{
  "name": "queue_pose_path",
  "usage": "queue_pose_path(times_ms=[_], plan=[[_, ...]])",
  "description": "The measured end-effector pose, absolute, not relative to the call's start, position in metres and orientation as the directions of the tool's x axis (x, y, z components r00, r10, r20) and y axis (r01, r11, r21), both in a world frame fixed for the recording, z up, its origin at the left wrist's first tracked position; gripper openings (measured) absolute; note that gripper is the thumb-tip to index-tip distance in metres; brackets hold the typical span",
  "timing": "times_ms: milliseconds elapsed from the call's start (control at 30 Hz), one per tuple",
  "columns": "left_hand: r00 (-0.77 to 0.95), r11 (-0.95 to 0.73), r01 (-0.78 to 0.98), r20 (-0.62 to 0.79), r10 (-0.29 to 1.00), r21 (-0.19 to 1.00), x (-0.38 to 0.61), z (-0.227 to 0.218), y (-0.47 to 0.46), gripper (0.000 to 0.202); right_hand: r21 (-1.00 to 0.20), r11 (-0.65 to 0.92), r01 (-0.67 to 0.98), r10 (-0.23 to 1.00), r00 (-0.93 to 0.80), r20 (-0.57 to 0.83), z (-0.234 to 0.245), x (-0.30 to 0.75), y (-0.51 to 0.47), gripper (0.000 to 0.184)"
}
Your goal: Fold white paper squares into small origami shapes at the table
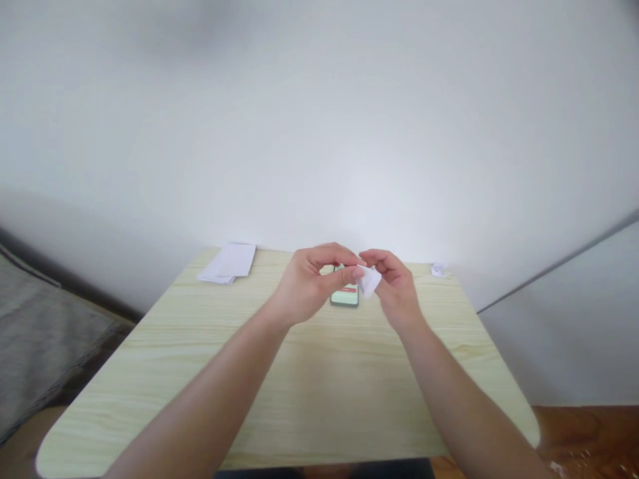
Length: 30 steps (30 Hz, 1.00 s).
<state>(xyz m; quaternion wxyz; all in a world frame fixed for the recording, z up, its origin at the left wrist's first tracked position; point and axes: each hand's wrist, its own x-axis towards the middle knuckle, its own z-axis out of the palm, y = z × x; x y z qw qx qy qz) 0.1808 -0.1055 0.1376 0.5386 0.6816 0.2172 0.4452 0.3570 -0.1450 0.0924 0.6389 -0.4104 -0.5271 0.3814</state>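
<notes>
Both my hands are raised above the middle of a pale wooden table. My left hand and my right hand meet fingertip to fingertip and pinch a small folded piece of white paper between them. Just behind and below the hands a phone lies flat on the table with its screen lit, partly hidden by my fingers.
A small stack of white paper sheets lies at the table's far left corner. A little crumpled white scrap sits at the far right edge. A white wall stands behind the table, and grey fabric is at the left.
</notes>
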Motion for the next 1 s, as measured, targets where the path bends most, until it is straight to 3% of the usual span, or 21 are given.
queue_pose_path(times_ms=[200,300,433,700,1000], plan=[[0.484,-0.420,-0.178,0.451,0.750,0.890,0.188,0.157,-0.090,0.015,-0.872,0.482,-0.086,0.867,0.191,0.461,0.108,0.359,-0.129,0.029],[0.427,-0.435,-0.184,0.470,0.772,0.881,0.186,0.154,-0.087,0.018,-0.871,0.491,-0.002,0.859,0.166,0.484,0.117,0.364,-0.130,0.022],[0.394,-0.510,-0.056,0.488,0.779,0.858,0.180,0.148,-0.088,0.019,-0.844,0.520,0.134,0.827,0.168,0.536,0.127,0.374,-0.138,0.009],[0.458,-0.556,0.144,0.443,0.771,0.818,0.172,0.153,-0.093,0.018,-0.883,0.377,0.279,0.919,0.011,0.395,0.130,0.369,-0.150,0.014],[0.486,-0.569,0.111,0.455,0.746,0.815,0.176,0.153,-0.099,0.017,-0.901,0.340,0.271,0.939,-0.048,0.340,0.135,0.369,-0.150,0.018]])
